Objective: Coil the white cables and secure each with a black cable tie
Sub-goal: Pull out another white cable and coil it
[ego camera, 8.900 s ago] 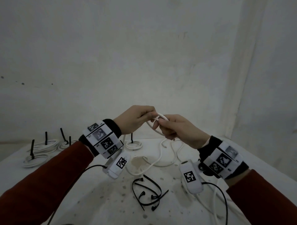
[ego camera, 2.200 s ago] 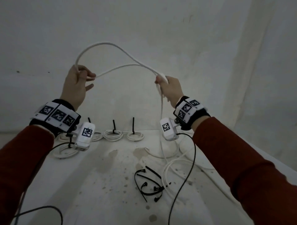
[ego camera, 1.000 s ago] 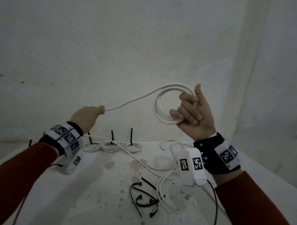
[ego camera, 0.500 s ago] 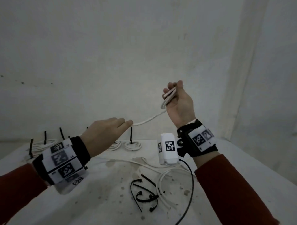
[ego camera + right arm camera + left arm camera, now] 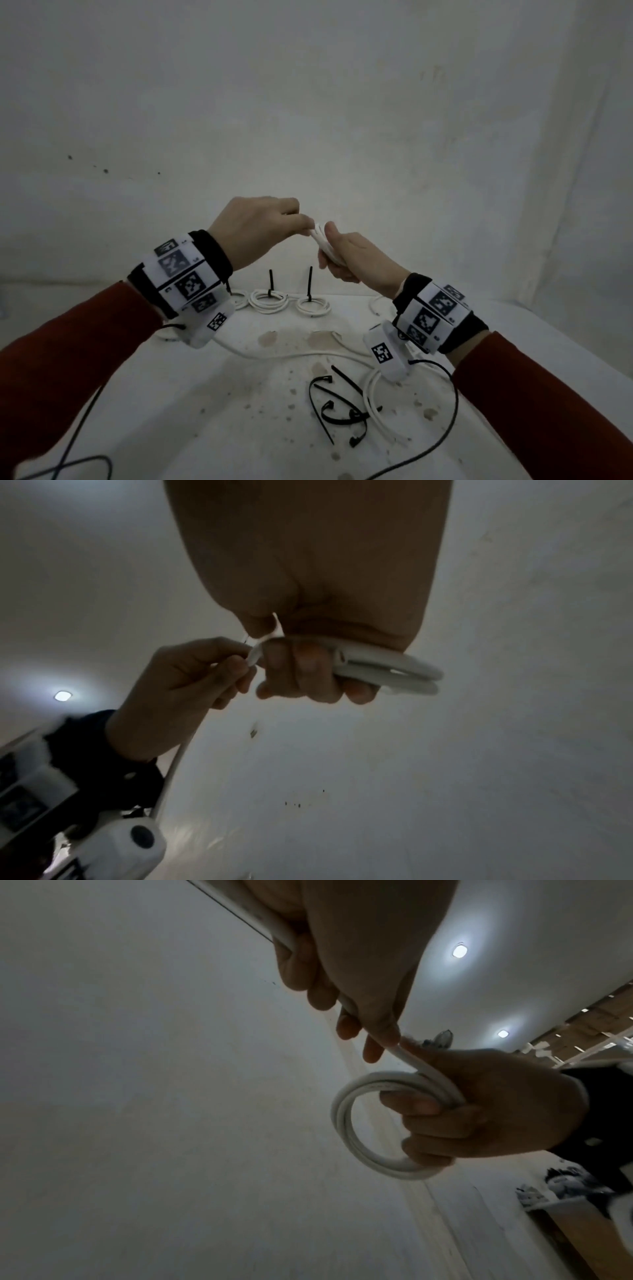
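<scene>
Since half a second ago, brought together above the table (image 5: 178,404): left hand (image 5: 255,233) now up against right hand (image 5: 356,258). Coiled white cable (image 5: 369,1131) gripped in right-hand fingers curled through its ring, flat coil edge-on from the head view, slanting down toward the right wrist. Free strand pinched by left fingertips (image 5: 373,1047) just beside the coil, trailing down past the left wrist. Loose black cable ties (image 5: 339,407) lying on the table below.
</scene>
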The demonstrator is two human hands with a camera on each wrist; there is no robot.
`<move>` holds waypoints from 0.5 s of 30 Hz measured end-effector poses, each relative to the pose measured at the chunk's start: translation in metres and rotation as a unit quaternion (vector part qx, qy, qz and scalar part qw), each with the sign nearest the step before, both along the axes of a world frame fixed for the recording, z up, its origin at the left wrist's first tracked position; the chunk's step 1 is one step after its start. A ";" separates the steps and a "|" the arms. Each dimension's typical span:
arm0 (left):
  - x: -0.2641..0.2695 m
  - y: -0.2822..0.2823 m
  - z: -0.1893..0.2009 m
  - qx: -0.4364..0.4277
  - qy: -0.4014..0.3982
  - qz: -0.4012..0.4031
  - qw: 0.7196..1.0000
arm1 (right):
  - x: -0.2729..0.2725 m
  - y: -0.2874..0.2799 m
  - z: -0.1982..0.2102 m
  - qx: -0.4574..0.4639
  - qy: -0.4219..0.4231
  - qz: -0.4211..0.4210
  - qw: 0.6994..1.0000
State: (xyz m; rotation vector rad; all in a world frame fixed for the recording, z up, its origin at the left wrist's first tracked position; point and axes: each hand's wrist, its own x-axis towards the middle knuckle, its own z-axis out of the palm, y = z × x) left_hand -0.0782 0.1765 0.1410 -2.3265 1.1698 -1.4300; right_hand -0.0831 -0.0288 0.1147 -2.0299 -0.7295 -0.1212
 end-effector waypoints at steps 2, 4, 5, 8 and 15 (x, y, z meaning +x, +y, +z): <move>0.007 0.000 0.001 -0.022 -0.001 -0.035 0.999 | -0.003 -0.001 0.003 0.011 0.008 0.014 1.000; 0.013 0.001 0.004 -0.058 0.012 -0.075 0.995 | -0.004 -0.005 0.005 0.061 0.035 0.049 0.996; 0.016 0.001 0.005 -0.080 0.021 -0.092 0.992 | -0.004 -0.008 0.006 0.103 0.062 0.080 0.990; 0.027 0.001 0.004 -0.143 0.052 -0.132 0.979 | -0.006 -0.019 0.011 0.250 0.140 0.199 0.937; 0.065 0.007 -0.029 -0.266 0.083 -0.135 0.951 | -0.023 -0.041 0.041 0.489 0.095 0.246 0.832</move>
